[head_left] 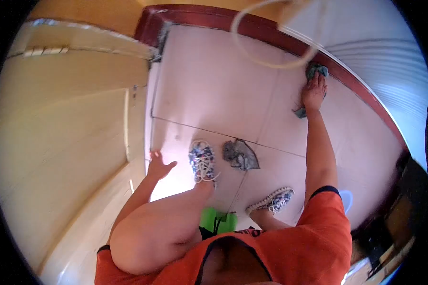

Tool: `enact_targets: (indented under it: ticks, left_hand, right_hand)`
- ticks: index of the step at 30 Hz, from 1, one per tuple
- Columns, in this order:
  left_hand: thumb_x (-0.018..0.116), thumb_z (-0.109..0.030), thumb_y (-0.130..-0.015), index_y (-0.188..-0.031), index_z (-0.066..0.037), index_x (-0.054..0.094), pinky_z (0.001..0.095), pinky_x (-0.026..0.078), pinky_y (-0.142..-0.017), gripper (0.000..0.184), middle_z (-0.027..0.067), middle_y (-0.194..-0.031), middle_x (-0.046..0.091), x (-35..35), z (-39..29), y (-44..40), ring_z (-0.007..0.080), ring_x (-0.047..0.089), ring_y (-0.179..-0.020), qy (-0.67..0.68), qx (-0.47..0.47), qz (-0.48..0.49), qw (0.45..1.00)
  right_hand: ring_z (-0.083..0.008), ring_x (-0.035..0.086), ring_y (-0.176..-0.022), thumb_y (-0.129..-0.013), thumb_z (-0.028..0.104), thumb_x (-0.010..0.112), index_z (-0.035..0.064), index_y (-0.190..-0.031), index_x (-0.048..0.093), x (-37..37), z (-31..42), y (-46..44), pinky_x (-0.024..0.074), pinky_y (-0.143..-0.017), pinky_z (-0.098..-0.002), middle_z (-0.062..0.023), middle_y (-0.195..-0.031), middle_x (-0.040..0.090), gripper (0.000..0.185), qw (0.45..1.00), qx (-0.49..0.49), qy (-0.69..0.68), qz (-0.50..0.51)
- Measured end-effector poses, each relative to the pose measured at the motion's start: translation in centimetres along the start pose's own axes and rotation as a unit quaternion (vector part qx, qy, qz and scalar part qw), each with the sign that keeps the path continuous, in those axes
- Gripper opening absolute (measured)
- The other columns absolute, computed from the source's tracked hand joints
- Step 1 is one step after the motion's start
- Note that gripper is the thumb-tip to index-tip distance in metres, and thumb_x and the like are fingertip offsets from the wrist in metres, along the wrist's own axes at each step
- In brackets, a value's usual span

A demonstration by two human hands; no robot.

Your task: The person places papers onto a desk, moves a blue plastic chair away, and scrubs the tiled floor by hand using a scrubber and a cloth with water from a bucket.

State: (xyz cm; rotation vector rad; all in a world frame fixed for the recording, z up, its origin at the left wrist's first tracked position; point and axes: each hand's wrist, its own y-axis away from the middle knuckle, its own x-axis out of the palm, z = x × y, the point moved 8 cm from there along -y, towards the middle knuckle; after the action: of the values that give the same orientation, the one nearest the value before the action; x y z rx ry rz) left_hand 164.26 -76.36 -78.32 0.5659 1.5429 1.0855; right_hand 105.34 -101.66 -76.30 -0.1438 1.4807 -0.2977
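Observation:
My right hand presses a dark green cloth onto the pale tiled floor, close to the dark red border at the right. Part of the cloth sticks out below the palm, and the hand lies over its middle. On the left, my left hand is empty with its fingers apart, near the wooden door and beside my patterned shoe. A crumpled grey cloth lies on the floor between my two shoes.
A yellowish wooden door stands along the left. The dark red border runs across the top and down the right. A green object is beneath me, and a light blue rim shows beside my right sleeve. A pale blurred ring hangs at the top.

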Motion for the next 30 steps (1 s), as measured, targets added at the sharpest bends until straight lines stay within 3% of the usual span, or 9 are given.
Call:
enact_targets:
  ticks: [2, 4, 8, 12, 16, 20, 24, 28, 30]
  left_hand:
    - [0.054, -0.066, -0.072, -0.136, 0.011, 0.012, 0.0397, 0.020, -0.108, 0.109, 0.0346, -0.141, 0.007, 0.1, 0.1, -0.3, 0.0391, 0.009, -0.135, 0.000, 0.022, -0.003, 1.000]
    - [0.054, -0.066, -0.072, -0.135, 0.012, 0.013, 0.0394, 0.018, -0.109, 0.108, 0.0347, -0.141, 0.007, 0.3, 0.3, -0.7, 0.0390, 0.007, -0.135, -0.001, 0.022, -0.003, 1.000]
    - [0.056, -0.065, -0.072, -0.135, 0.013, 0.014, 0.0387, 0.016, -0.109, 0.108, 0.0351, -0.141, 0.003, -0.4, -0.2, 0.0, 0.0394, 0.005, -0.135, 0.037, 0.000, -0.023, 0.999]
    - [0.056, -0.065, -0.073, -0.135, 0.012, 0.013, 0.0391, 0.014, -0.110, 0.108, 0.0354, -0.141, 0.003, 0.5, 0.6, -0.8, 0.0396, 0.004, -0.135, 0.011, -0.001, -0.029, 1.000]
    - [0.055, -0.064, -0.073, -0.135, 0.012, 0.013, 0.0398, 0.015, -0.110, 0.107, 0.0357, -0.141, 0.003, -0.1, 0.3, -0.5, 0.0401, 0.005, -0.135, 0.012, -0.012, -0.021, 1.000]
    - [0.055, -0.063, -0.074, -0.133, 0.011, 0.024, 0.0380, 0.018, -0.109, 0.099, 0.0325, -0.141, 0.013, 0.1, 1.6, -0.5, 0.0370, 0.014, -0.134, 0.067, -0.004, -0.065, 0.996]
    - [0.058, -0.055, -0.077, -0.130, 0.008, 0.034, 0.0377, 0.024, -0.106, 0.086, 0.0297, -0.139, 0.024, 1.2, 3.2, 0.9, 0.0366, 0.026, -0.131, 0.080, -0.021, -0.067, 0.994]
    - [0.057, -0.049, -0.081, -0.132, 0.007, 0.033, 0.0375, 0.024, -0.106, 0.079, 0.0279, -0.139, 0.027, 0.6, 2.2, 4.5, 0.0359, 0.027, -0.130, 0.130, -0.041, -0.052, 0.989]
    - [0.057, -0.047, -0.082, -0.131, 0.007, 0.034, 0.0372, 0.024, -0.106, 0.077, 0.0273, -0.139, 0.027, 1.2, 4.3, 3.8, 0.0351, 0.026, -0.131, 0.053, -0.048, -0.061, 0.996]
  right_hand:
    - [-0.0381, 0.039, -0.118, -0.085, 0.017, 0.045, 0.0033, -0.128, 0.042, -1.3, -7.6, 2.4, 0.0305, -0.097, -0.0492, -0.0207, -0.127, 0.044, 0.046, 0.990, 0.133, 0.012, -0.039]
    - [-0.0384, 0.041, -0.116, -0.084, 0.016, 0.045, 0.0029, -0.129, 0.041, -1.5, -12.1, 4.8, 0.0327, -0.095, -0.0486, -0.0218, -0.127, 0.044, 0.048, 0.986, 0.158, 0.034, -0.052]
    - [-0.0409, 0.042, -0.114, -0.078, 0.012, 0.047, 0.0016, -0.130, 0.039, -0.8, -11.6, 8.1, 0.0337, -0.093, -0.0489, -0.0267, -0.129, 0.040, 0.054, 0.978, 0.196, 0.032, -0.068]
    - [-0.0391, 0.034, -0.123, -0.089, 0.019, 0.037, -0.0003, -0.125, 0.042, -2.4, 5.2, 10.9, 0.0241, -0.101, -0.0511, -0.0234, -0.131, 0.039, 0.041, 0.990, 0.022, -0.130, -0.045]
    - [-0.0294, 0.026, -0.131, -0.082, 0.017, 0.044, 0.0091, -0.133, 0.036, -1.4, 22.2, 14.6, 0.0172, -0.108, -0.0490, -0.0129, -0.139, 0.033, 0.052, 0.941, -0.146, -0.252, 0.170]
    - [-0.0254, 0.025, -0.133, -0.079, 0.016, 0.048, 0.0145, -0.132, 0.040, -2.3, 25.4, 13.3, 0.0160, -0.109, -0.0483, -0.0089, -0.140, 0.033, 0.054, 0.893, -0.328, -0.242, 0.189]
    - [-0.0279, 0.039, -0.121, -0.080, 0.012, 0.044, 0.0098, -0.118, 0.051, -2.5, 10.5, 4.8, 0.0256, -0.102, -0.0493, -0.0102, -0.121, 0.049, 0.039, 0.959, -0.147, -0.225, 0.095]
    - [-0.0325, 0.043, -0.116, -0.081, 0.013, 0.043, 0.0067, -0.116, 0.053, -1.5, -8.0, 2.6, 0.0250, -0.102, -0.0491, -0.0149, -0.119, 0.051, 0.037, 0.997, 0.022, -0.063, -0.048]
    - [-0.0333, 0.043, -0.115, -0.081, 0.016, 0.045, 0.0042, -0.115, 0.053, -3.7, -14.7, 2.7, 0.0274, -0.099, -0.0506, -0.0185, -0.120, 0.049, 0.036, 0.993, 0.092, -0.023, -0.065]
